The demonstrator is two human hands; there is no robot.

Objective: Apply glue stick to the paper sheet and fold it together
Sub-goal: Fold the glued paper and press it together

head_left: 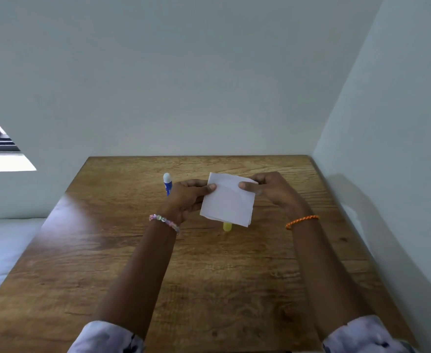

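Paper (228,200): white, already folded into a small square with layers showing at the bottom right corner, held up just above the desk (209,276), near the middle toward the far side
Left hand (187,197): holds the left edge of the paper, thumb on top, fingers (196,183) curled behind
Right hand (270,189): pinches the top right part of the paper, thumb on the front, other fingers tucked behind
Glue stick (167,184): blue with a white tip, standing on the desk just behind the left hand, not held by anyone
Yellow thing (227,226): small, peeks out under the bottom edge of the paper, resting on the desk; maybe the glue cap, hard to tell
Wrists: bead bracelet (164,222) on the left, orange band (301,221) on the right
Step now: looks like pressing the folded halves together so the glue sticks
How far: probably close to the end, since the paper is folded and the glue stick is put down
How to do it well: keep the edges lined up, squeeze flat from the fold out to the open side, press the loose corner at the bottom right too
Better way: lay the paper flat on the desk and rub over it with flat fingers
Watch out: layers could slide while the glue is wet and end up crooked
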